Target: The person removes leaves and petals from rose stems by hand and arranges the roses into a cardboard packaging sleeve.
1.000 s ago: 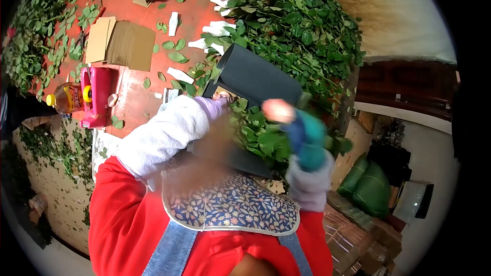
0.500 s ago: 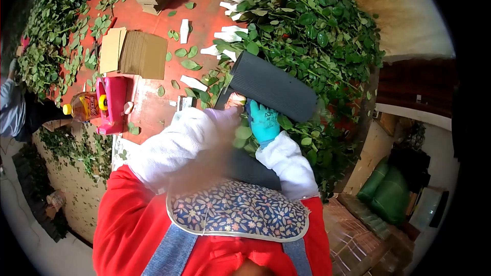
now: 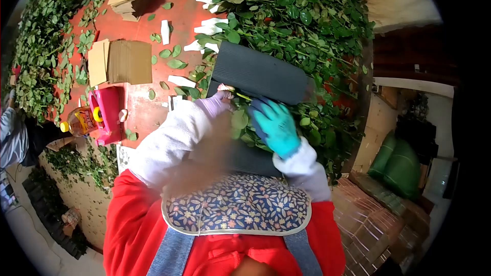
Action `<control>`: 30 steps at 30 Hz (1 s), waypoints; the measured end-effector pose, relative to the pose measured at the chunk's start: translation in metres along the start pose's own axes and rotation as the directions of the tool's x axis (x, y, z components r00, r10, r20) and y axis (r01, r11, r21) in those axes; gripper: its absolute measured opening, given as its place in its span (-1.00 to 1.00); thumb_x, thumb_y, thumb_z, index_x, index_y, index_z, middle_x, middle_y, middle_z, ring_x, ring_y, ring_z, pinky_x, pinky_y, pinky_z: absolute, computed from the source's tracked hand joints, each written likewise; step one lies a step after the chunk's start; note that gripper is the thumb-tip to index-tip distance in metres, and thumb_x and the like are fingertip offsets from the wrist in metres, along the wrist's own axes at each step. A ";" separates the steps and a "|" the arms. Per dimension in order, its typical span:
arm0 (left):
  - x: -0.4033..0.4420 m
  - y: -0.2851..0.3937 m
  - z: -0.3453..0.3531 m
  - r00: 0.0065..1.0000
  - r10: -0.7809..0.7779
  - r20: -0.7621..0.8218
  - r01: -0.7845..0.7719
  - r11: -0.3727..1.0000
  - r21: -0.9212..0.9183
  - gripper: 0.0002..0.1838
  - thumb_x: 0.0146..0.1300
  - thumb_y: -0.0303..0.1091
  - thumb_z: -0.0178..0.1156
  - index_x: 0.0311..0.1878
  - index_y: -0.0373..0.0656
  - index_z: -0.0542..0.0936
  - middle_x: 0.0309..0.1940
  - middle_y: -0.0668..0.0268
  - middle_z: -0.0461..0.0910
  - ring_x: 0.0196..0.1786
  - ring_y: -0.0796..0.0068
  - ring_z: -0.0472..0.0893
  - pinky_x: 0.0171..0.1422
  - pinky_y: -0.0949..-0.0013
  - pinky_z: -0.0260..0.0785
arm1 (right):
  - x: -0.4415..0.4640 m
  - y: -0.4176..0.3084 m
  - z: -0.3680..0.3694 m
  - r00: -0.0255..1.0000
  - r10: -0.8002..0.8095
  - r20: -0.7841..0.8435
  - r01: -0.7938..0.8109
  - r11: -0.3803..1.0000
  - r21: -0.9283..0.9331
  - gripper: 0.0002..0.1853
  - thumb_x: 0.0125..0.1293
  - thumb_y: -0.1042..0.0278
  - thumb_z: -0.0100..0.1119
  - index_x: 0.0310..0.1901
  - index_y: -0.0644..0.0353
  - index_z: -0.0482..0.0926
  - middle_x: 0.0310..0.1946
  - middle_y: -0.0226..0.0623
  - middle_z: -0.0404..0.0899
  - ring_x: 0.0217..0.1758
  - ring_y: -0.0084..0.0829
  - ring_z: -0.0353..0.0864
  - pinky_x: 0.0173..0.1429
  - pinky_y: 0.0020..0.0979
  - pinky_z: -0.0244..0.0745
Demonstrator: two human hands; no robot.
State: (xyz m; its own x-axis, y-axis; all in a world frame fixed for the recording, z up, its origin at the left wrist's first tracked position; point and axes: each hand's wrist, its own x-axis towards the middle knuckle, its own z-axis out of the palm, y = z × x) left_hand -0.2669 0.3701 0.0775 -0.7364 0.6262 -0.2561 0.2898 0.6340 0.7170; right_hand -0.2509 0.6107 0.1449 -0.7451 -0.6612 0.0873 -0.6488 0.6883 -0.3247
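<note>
My left hand [image 3: 217,103], in a lilac glove, is closed on a pale pink rose [image 3: 225,88] just below its head. The rose's green stem runs right toward my right hand [image 3: 276,125], in a teal and dark blue glove. Its fingers are curled at the stem, slightly blurred, and partly hide it. Behind both hands lies a dark ribbed mat [image 3: 261,71], folded or rolled over. More dark ribbed material [image 3: 250,158] lies close to my apron. Loose green leaves [image 3: 239,121] show between my hands.
Leafy stems [image 3: 307,25] with white-sleeved heads [image 3: 209,28] are piled at the right. Cardboard pieces [image 3: 130,61], a pink jug [image 3: 109,115] and a yellow-capped bottle [image 3: 79,122] stand on the red table [image 3: 146,107]. Another person's sleeve [image 3: 13,133] shows at far left.
My right hand has moved away from the rose head, right and toward me, exposing some stem between my hands. My left hand stays near the rose head. The whole view has shifted slightly.
</note>
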 end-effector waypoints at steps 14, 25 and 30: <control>-0.005 -0.015 0.008 0.989 0.141 -0.036 -0.141 0.990 0.004 -0.62 0.10 -0.23 0.27 -0.01 -0.13 0.53 0.23 0.09 0.32 0.00 0.03 0.58 0.00 0.19 0.50 | -0.103 0.098 0.035 0.953 0.278 0.120 -0.234 0.928 -0.291 -0.42 0.10 0.44 0.09 0.25 0.07 0.43 0.19 -0.11 0.41 0.24 -0.08 0.38 0.26 -0.10 0.28; -0.018 -0.023 0.013 0.909 0.171 -0.379 -0.338 0.835 -0.433 -0.74 0.08 -0.48 0.29 -0.11 -0.18 0.64 0.06 0.13 0.54 0.17 0.13 0.51 0.24 0.22 0.39 | 0.004 -0.015 -0.050 0.985 0.079 0.155 -0.098 0.988 0.120 -0.66 0.23 0.27 0.20 0.05 0.11 0.55 -0.39 -0.21 0.62 -0.36 -0.14 0.62 -0.27 -0.17 0.48; -0.092 -0.027 -0.020 0.940 -0.255 -0.228 0.080 0.813 -0.577 -0.87 0.13 -0.37 0.33 -0.38 -0.17 0.58 -0.47 0.26 0.56 -0.37 0.35 0.52 -0.23 0.29 0.39 | 0.026 -0.020 -0.042 0.989 0.028 0.146 -0.042 0.995 0.090 -0.67 0.21 0.30 0.24 0.02 0.13 0.57 -0.46 -0.24 0.62 -0.44 -0.18 0.60 -0.35 -0.19 0.46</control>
State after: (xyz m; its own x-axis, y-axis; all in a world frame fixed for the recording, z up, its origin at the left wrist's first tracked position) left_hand -0.2191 0.2862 0.0953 -0.9052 0.3238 -0.2754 -0.1764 0.3035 0.9364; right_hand -0.2640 0.5920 0.1930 -0.7327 -0.6779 -0.0598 -0.6007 0.6857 -0.4111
